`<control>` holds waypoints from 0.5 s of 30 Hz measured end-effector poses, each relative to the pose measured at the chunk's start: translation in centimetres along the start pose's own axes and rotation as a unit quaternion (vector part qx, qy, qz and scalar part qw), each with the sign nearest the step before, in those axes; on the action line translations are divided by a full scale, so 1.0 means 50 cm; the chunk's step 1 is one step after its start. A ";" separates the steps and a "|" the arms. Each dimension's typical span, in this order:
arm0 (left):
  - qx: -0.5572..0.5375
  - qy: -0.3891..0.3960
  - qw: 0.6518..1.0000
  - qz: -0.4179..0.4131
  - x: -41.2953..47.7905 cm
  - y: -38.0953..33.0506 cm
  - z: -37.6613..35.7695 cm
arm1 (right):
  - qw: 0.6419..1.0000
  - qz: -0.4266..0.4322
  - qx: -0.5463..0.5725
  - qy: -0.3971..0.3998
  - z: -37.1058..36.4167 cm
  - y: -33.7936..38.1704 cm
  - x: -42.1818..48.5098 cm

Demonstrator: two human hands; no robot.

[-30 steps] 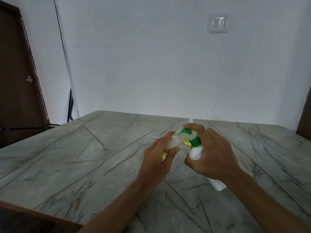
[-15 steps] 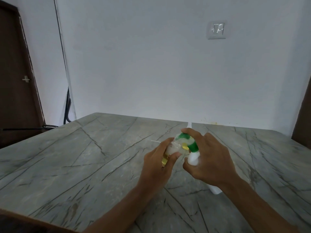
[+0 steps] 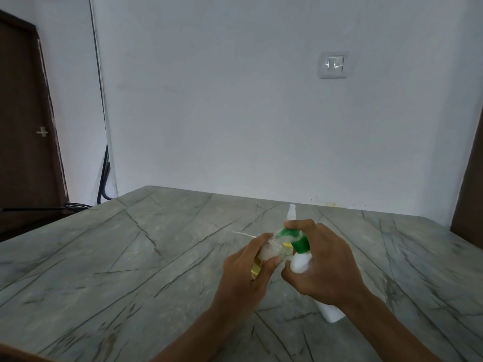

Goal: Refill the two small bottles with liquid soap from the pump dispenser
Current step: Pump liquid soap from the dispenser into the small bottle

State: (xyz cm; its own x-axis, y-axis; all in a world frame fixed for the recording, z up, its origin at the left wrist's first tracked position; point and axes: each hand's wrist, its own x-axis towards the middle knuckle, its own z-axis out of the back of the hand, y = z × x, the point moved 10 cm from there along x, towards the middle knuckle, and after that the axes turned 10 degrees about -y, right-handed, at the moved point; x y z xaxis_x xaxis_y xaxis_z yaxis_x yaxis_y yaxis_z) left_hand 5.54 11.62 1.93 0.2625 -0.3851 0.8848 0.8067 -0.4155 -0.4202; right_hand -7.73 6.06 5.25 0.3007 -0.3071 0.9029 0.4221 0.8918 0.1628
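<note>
Well, over the grey marbled surface [image 3: 130,257] the right hand [image 3: 326,267] wraps the white pump dispenser [image 3: 300,262], forefinger on its green head, nozzle at the small bottle [image 3: 269,250], itself clasped by the left hand [image 3: 248,273]. Both look light, slick plastic; best gripped around the body

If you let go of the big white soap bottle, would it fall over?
Probably. The pump dispenser is tall, narrow and tilted, with only its bottom edge near the table, so it looks tippy. The right hand steadies it. Soapy smooth plastic may be slippery too.
</note>
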 end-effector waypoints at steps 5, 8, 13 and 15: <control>-0.004 0.006 1.000 -0.003 -0.002 -0.003 -0.004 | 1.000 -0.003 0.001 -0.011 0.002 -0.005 -0.002; 0.002 0.003 1.000 -0.004 0.000 -0.003 -0.002 | 1.000 -0.001 -0.009 -0.018 0.006 0.001 -0.005; 0.028 -0.027 0.999 0.000 0.007 0.005 0.012 | 0.999 0.014 -0.046 0.014 -0.006 0.019 -0.002; 0.030 -0.029 0.999 0.000 0.008 0.007 0.014 | 0.999 0.014 -0.048 0.021 -0.009 0.020 -0.001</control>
State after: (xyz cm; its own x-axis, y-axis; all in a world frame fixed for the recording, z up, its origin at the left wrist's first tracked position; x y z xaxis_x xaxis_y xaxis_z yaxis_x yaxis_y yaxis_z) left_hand 6.31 11.88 2.29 0.2918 -0.3362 0.8954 0.8366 -0.3641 -0.4093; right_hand -6.95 6.81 5.16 0.3489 -0.2981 0.8885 0.4917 0.8653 0.0972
